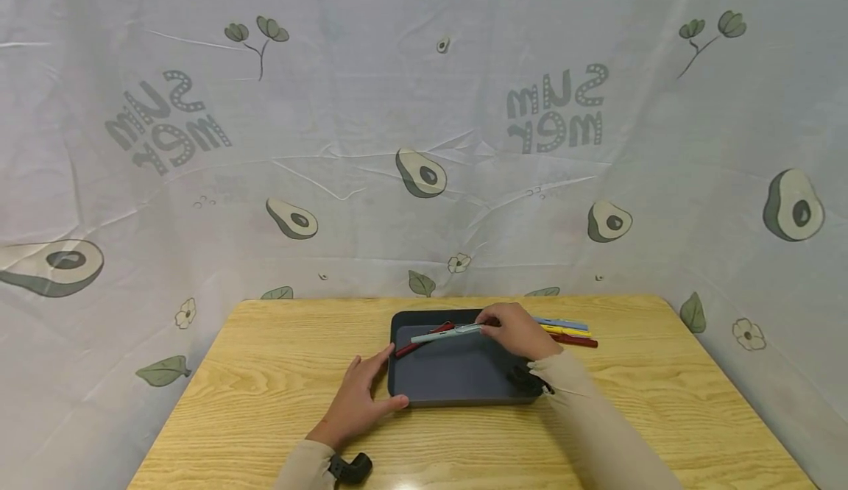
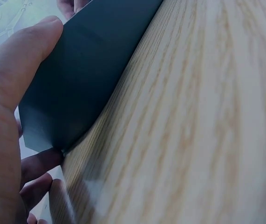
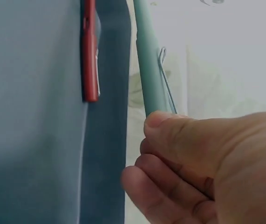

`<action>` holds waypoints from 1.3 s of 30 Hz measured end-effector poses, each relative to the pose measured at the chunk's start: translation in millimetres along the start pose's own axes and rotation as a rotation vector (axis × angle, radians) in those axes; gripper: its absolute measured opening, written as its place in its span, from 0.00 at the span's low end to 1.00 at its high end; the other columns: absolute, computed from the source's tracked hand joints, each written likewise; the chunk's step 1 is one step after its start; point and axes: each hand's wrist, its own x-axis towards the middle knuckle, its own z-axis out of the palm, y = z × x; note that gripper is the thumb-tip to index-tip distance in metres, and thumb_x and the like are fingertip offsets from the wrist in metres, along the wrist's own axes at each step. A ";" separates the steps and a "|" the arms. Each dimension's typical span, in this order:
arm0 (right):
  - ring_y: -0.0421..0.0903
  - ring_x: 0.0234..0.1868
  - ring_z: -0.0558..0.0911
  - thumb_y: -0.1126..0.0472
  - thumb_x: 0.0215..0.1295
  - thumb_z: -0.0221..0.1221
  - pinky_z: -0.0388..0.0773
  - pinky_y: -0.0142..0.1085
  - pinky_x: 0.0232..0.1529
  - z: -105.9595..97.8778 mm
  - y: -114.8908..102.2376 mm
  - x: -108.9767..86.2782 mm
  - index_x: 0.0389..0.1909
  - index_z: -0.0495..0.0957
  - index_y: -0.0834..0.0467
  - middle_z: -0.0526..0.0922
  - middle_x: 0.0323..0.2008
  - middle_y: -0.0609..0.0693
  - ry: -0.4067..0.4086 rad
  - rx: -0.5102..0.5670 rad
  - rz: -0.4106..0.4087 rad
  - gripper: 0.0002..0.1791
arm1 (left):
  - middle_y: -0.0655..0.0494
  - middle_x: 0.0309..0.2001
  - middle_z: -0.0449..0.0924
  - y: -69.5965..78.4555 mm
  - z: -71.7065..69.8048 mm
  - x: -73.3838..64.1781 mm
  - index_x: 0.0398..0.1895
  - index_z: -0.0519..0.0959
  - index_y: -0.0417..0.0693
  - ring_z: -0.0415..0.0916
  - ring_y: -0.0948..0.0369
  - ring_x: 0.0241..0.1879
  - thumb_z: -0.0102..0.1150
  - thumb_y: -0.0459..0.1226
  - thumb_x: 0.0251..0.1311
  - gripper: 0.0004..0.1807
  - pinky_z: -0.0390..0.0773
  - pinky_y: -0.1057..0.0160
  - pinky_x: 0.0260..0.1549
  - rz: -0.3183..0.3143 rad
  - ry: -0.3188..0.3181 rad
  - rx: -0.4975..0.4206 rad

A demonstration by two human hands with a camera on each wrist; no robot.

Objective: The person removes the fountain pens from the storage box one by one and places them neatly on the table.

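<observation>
A pale green pen [image 1: 440, 335] with a wire clip is pinched at one end between the thumb and fingers of my right hand [image 1: 520, 332]. It is held above a dark grey tray [image 1: 464, 376]. In the right wrist view the pen's clip side [image 3: 150, 70] faces away from the tray. Inside the tray, near its back left, lies a red pen [image 1: 405, 351], partly covered by the green one in the head view. My left hand [image 1: 355, 404] rests at the tray's front left corner, fingers spread along the left side and thumb by the front wall.
Right of the tray, beyond my right hand, a blue pen [image 1: 563, 324], a yellow pen [image 1: 568, 332] and a dark red pen [image 1: 576, 341] lie side by side on the wooden table [image 1: 278, 372]. A patterned cloth [image 1: 358, 107] hangs behind the table.
</observation>
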 end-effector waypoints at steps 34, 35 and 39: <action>0.52 0.41 0.89 0.70 0.69 0.65 0.81 0.19 0.40 -15.2 36.4 -78.5 0.50 0.84 0.60 0.87 0.44 0.53 0.610 0.099 0.069 0.11 | 0.53 0.76 0.66 1.1 2.0 2.1 0.82 0.60 0.54 0.64 0.50 0.75 0.73 0.57 0.58 0.52 0.40 0.40 0.79 -0.010 -0.009 0.009; 0.52 0.41 0.89 0.69 0.69 0.65 0.80 0.18 0.40 -16.9 38.2 -79.4 0.50 0.85 0.60 0.87 0.45 0.53 0.627 0.084 0.078 0.11 | 0.53 0.76 0.66 1.2 1.9 2.1 0.82 0.60 0.54 0.64 0.50 0.75 0.73 0.57 0.58 0.52 0.40 0.40 0.79 -0.011 -0.010 0.009; 0.51 0.42 0.87 0.69 0.68 0.66 0.76 0.14 0.40 -21.8 45.9 -83.6 0.49 0.85 0.60 0.87 0.44 0.53 0.671 0.039 0.104 0.11 | 0.53 0.76 0.66 1.2 1.9 1.1 0.82 0.59 0.56 0.64 0.50 0.75 0.73 0.57 0.58 0.52 0.40 0.40 0.79 -0.022 -0.014 0.009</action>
